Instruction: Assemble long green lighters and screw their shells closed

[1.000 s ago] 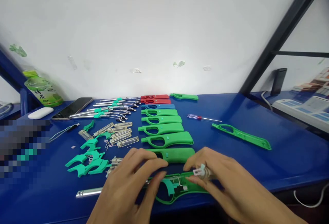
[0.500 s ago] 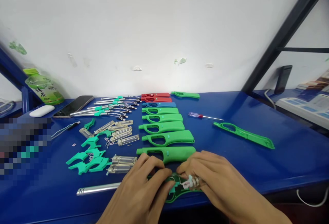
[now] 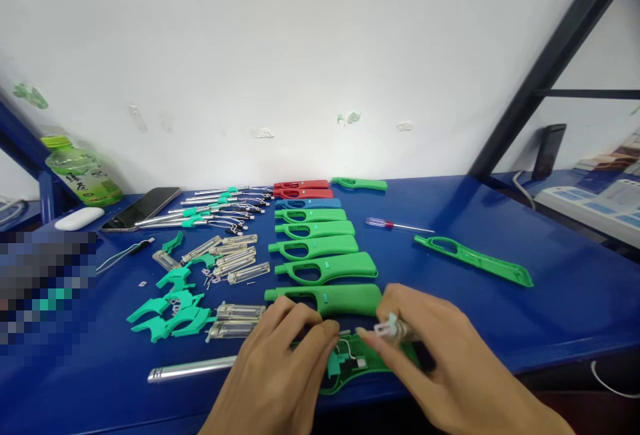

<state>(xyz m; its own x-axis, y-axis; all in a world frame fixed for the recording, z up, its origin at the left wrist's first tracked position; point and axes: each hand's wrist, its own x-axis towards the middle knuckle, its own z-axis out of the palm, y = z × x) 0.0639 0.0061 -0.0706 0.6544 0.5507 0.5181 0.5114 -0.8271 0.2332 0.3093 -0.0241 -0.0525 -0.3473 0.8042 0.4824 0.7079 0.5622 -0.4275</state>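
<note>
At the desk's front edge lies an opened green lighter housing half (image 3: 331, 390), its hollow side up. My left hand (image 3: 280, 368) grips its left end with fingers closed, and a silver metal tube (image 3: 193, 370) sticks out leftward from under that hand. Inside the housing show a teal trigger (image 3: 333, 363), a white wire and a small black piece with a pale tip. Over the right part, my right hand (image 3: 440, 342) is closed around a clear lighter fuel tank (image 3: 400, 330) with a whitish valve end pointing left. Its thumb reaches to the housing.
Behind the hands, several green lighter housings (image 3: 327, 267) lie in a row, with blue and red ones further back. To the left are loose fuel tanks (image 3: 240, 330), teal triggers (image 3: 187, 318) and wired metal tubes (image 3: 205, 213). A screwdriver (image 3: 400, 226) and another housing half (image 3: 475, 262) lie right.
My right hand has lifted and shifted slightly right with the fuel tank, its fingers off the housing's inside. More of the wire and black piece shows. My left hand stays almost in place.
</note>
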